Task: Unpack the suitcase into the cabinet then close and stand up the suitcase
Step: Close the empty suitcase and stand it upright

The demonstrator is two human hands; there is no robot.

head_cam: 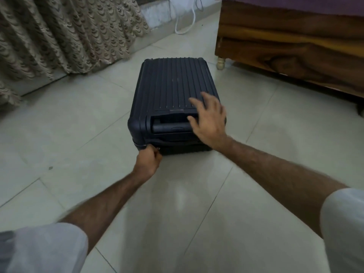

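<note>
A dark navy ribbed hard-shell suitcase (171, 89) lies flat and closed on the tiled floor, its recessed top handle (169, 126) facing me. My right hand (208, 121) rests with spread fingers on the lid's near right corner. Down at the near left corner, my left hand (149, 159) pinches a small metal zipper pull (146, 146) on the seam. The cabinet is not in view.
A wooden bed frame (291, 46) with a turned leg stands at the right, close to the suitcase. Patterned curtains (59, 36) hang at the left. A white cable (187, 22) trails on the floor at the back. Pale tiles stretch in front of me.
</note>
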